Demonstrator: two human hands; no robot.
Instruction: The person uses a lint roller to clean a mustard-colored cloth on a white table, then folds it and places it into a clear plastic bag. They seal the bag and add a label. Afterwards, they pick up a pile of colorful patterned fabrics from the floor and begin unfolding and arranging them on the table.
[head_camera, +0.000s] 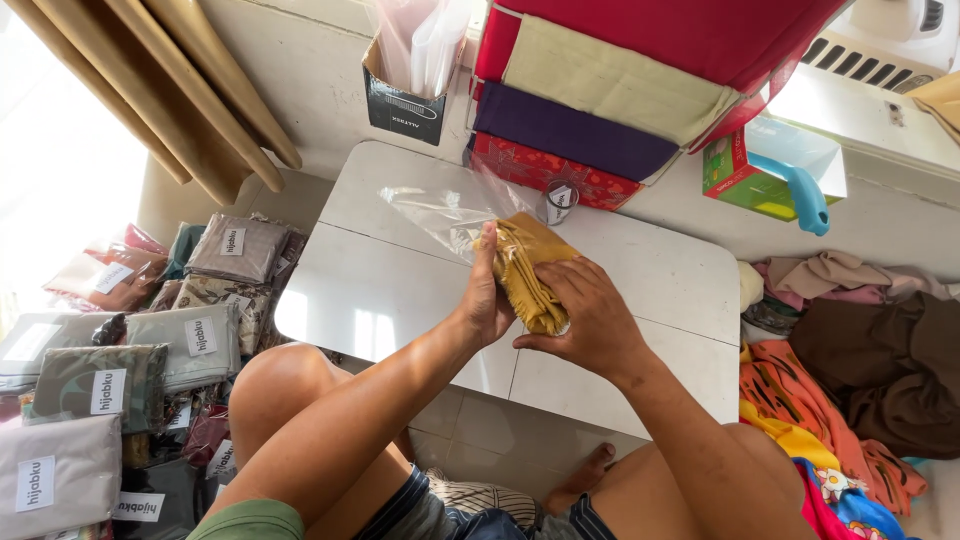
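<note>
Many packaged scarves (160, 340) beside table (400, 290)

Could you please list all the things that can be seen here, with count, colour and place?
folded cloth: one, mustard yellow, held above the table
clear plastic bag: one, transparent, around the cloth's far end
low table: one, white, centre
small tape roll: one, table's far edge
packed cloths: many, grey and patterned, left floor
stacked fabrics: red, purple, beige, top
loose clothes: orange, brown, right
left hand: grip on cloth
right hand: grip on cloth

two hands (545, 305), one mustard cloth (528, 268), one clear bag (440, 212)
</note>
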